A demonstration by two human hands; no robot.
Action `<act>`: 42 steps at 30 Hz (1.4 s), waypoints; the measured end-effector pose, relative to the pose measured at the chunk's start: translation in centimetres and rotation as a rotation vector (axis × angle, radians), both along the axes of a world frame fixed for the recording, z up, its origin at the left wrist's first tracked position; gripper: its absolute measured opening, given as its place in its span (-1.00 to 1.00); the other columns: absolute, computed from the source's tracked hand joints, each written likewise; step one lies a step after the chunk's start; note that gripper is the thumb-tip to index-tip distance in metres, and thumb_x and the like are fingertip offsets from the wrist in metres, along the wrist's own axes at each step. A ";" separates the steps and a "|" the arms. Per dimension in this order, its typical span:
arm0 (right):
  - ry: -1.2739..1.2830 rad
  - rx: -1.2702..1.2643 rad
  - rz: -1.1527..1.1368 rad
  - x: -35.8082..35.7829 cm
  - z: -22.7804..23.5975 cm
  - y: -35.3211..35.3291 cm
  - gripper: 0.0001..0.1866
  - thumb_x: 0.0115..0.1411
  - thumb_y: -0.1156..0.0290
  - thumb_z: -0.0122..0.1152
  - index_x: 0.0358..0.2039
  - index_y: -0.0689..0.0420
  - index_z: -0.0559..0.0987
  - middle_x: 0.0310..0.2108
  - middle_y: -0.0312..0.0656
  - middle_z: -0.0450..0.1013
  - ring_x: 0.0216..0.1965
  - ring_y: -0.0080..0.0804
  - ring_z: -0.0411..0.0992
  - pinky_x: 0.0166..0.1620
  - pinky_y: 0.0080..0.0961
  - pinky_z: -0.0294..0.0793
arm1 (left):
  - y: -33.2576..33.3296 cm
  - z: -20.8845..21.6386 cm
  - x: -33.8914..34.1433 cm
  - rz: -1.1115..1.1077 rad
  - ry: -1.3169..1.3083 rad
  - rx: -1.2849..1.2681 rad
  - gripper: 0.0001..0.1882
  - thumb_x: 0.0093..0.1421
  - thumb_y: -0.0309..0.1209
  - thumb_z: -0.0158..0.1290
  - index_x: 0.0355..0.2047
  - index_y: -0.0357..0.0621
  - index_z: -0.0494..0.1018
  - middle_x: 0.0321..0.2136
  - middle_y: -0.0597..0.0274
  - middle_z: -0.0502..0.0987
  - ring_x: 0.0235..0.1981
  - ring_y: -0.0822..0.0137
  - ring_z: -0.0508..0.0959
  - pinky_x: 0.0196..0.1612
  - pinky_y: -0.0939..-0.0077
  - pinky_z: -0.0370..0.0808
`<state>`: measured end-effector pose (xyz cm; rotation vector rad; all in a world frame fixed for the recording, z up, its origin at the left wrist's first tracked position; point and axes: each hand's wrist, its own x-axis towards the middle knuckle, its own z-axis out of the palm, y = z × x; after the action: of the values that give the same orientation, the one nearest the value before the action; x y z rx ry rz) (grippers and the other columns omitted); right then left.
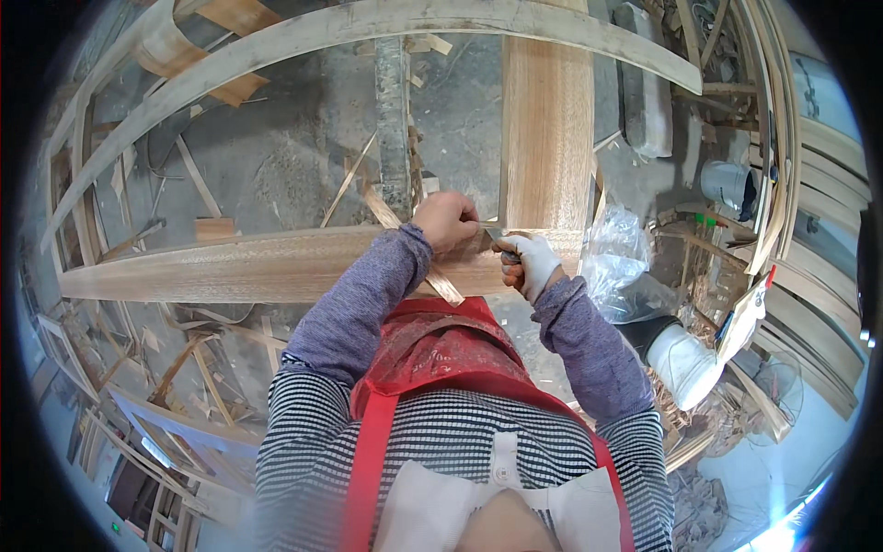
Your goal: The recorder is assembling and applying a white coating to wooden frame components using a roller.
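The bare left hand (445, 221) is closed in a fist and presses down on the wooden frame (230, 267), at the corner where the long board meets the upright board (547, 138). The right hand (532, 262), in a white glove, has its fingers clamped on a small metal blade (495, 235), whose tip lies at that corner joint, just beside the left hand. A crumpled clear plastic bag (614, 248) sits to the right. A thin wood strip (414, 244) slants under the left wrist.

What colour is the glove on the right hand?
White; the right hand wears a white glove, while the left hand is bare. Seen clearly in the head view.
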<state>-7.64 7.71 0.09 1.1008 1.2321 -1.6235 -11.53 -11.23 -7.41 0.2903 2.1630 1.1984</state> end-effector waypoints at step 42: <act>0.070 -0.089 -0.028 8.5 2.0 4.8 -0.81 0.21 0.38 0.08 -0.31 0.26 0.41 -0.71 -0.37 0.13 -0.77 -0.56 0.08 -0.63 -0.54 0.12 | 2.9 -0.3 0.5 0.128 -0.108 0.343 -0.80 0.12 -0.38 0.11 -0.37 -0.30 0.49 -0.44 0.06 0.56 -0.36 0.26 0.56 -0.27 0.41 0.44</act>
<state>0.90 12.49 2.09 1.0176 1.1825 -1.7342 -11.03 -8.38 -7.69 0.2282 1.9016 1.6225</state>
